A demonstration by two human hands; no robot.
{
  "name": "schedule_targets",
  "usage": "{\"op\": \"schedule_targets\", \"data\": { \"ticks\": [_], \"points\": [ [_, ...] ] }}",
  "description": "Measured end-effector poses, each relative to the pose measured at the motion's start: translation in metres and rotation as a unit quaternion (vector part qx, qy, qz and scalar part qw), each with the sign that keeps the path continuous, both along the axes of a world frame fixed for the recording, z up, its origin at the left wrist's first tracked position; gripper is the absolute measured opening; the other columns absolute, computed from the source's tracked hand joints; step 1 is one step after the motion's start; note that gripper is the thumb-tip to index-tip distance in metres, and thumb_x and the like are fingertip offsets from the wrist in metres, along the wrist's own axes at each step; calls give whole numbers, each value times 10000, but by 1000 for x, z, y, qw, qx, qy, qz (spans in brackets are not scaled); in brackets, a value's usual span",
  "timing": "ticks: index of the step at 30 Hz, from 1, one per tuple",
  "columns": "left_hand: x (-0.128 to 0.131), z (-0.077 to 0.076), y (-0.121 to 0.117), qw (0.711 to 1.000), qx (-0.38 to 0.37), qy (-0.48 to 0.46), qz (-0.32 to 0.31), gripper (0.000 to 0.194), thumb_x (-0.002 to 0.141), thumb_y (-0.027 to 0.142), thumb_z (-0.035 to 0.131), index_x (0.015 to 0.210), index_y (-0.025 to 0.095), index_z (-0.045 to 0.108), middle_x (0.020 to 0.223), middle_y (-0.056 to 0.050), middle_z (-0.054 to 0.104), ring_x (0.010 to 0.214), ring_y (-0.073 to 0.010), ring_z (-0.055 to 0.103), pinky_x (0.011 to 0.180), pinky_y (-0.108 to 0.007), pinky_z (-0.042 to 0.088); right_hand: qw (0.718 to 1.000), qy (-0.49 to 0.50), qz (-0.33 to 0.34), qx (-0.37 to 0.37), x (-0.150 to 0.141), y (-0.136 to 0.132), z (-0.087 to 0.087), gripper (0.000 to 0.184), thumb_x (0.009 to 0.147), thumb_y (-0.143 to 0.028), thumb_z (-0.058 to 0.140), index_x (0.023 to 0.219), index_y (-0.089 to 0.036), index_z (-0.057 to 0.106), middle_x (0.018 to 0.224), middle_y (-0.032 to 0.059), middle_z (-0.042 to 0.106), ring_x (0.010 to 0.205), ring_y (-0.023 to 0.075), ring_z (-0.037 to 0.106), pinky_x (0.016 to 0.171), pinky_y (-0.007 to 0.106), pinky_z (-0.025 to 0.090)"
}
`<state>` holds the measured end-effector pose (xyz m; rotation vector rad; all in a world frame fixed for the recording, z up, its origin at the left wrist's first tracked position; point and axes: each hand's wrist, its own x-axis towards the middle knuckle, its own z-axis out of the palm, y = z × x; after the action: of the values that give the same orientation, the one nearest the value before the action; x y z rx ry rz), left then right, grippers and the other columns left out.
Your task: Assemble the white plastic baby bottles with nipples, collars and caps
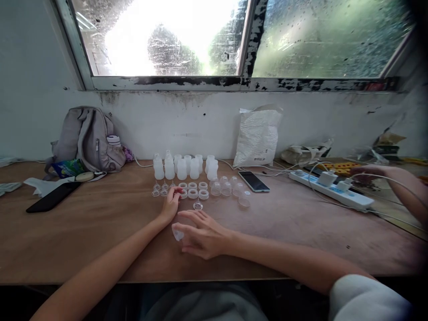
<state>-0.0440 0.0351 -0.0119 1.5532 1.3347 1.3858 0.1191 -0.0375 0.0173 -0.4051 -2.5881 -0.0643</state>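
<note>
My left hand [170, 206] is at the left end of the white collar rings [193, 194], its fingers closed at the edge of the nearest front ring. A translucent cap [178, 233] is between the thumb and fingers of my right hand [204, 235], just above the table. One clear bottle nipple [198, 205] stands on the table beyond my right fingers. More clear nipples [156, 190] are left of my left hand, partly hidden by it. White baby bottles [182, 170] stand in rows behind the rings. Clear domed caps [226, 189] sit to the right of the rings.
A phone [254, 181] and a power strip [331, 191] with cables lie to the right. Another person's hand [377, 174] is at the far right. A white plastic bag [258, 138] leans on the wall. A backpack [88, 138] and a black case [53, 197] are left.
</note>
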Motion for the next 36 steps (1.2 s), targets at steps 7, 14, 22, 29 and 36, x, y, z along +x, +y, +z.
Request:
{"op": "schedule_targets", "data": {
  "ticks": [7,14,22,29,36],
  "points": [
    [0,-6,9,993,-37,-116,5,165,750,244,401,843,170,516,815,-28,549,648,-103,517,477,-174,396,998,-44,-16,-31,-33,15,-20,185,860,-210,355,882,-152,529,837,69,524,784,148,492,736,253,411],
    [3,-4,1,998,-16,-16,-62,156,738,248,458,842,158,533,809,-38,575,741,-140,541,570,-218,431,985,89,-126,-81,21,41,-23,189,835,-131,337,971,-180,457,839,56,499,731,147,485,678,260,412],
    [5,5,-11,979,58,163,-105,142,726,197,500,848,166,565,822,-32,604,760,-147,557,679,-258,437,947,201,-208,-139,36,77,-37,478,601,1,394,1043,-180,381,1005,84,444,857,170,472,761,310,417],
    [8,9,-21,936,139,282,-160,143,749,191,485,826,200,606,853,-29,586,864,-166,521,812,-294,392,918,209,-238,-237,30,83,-38,254,627,-57,414,814,-169,544,787,26,557,691,135,507,645,258,412],
    [7,8,-20,929,146,297,-165,164,752,186,483,861,200,604,874,-38,575,876,-167,511,809,-287,391,808,271,-242,-464,31,85,-32,54,651,-213,530,661,-162,516,521,-36,513,417,79,453,389,184,326]
  ]
}}
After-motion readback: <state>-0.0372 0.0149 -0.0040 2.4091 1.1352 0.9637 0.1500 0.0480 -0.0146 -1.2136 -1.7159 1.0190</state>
